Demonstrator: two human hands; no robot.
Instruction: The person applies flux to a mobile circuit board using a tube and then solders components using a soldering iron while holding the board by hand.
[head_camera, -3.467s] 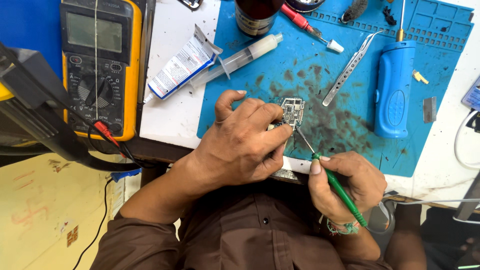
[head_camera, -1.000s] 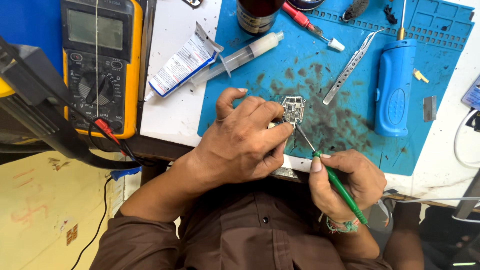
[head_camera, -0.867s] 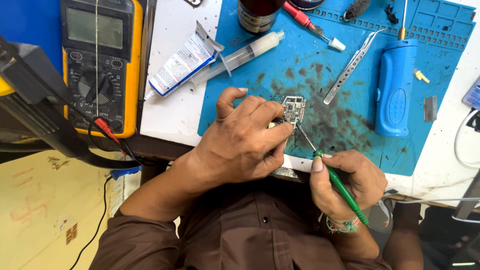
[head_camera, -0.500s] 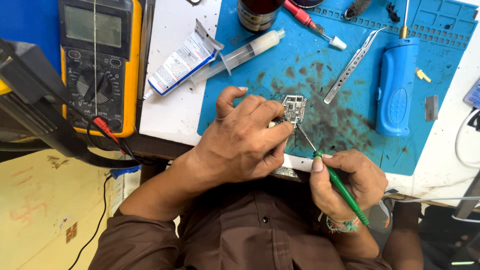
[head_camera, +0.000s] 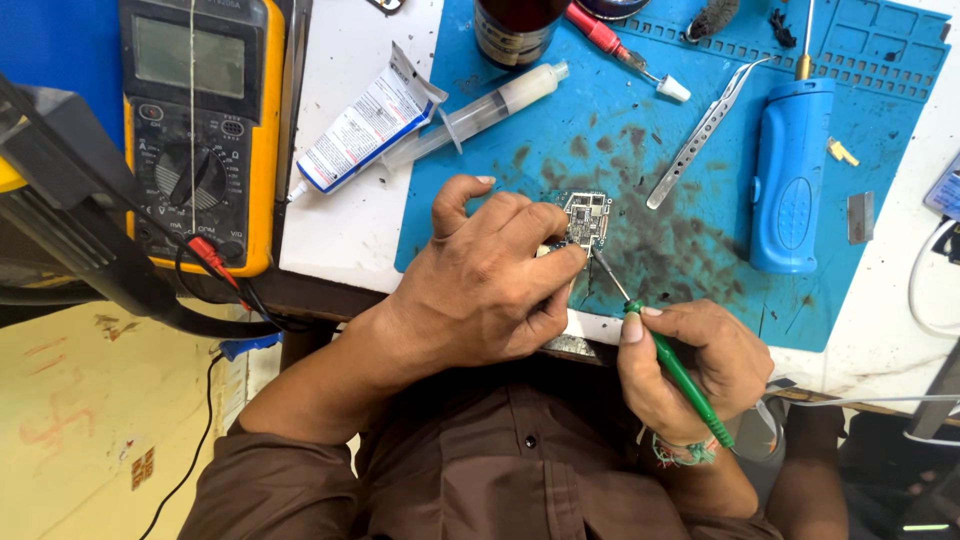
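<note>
My left hand (head_camera: 490, 275) pinches a small bare circuit board (head_camera: 587, 218) and holds it down on the stained blue work mat (head_camera: 700, 170). A thin green-handled tool (head_camera: 680, 375) is gripped like a pen in my right hand (head_camera: 695, 365), and its metal tip touches the board's lower edge. Both hands sit at the near edge of the bench, over my lap.
A yellow multimeter (head_camera: 200, 130) with red and black leads lies at the left. A white tube (head_camera: 365, 125), a syringe (head_camera: 480, 105), metal tweezers (head_camera: 705, 135), a blue handheld tool (head_camera: 790, 175), a dark bottle (head_camera: 515, 30) and a red-handled tool (head_camera: 615, 45) lie beyond the hands.
None apart from a slight drift of the view; both hands keep their hold on the board and the green tool in the same place.
</note>
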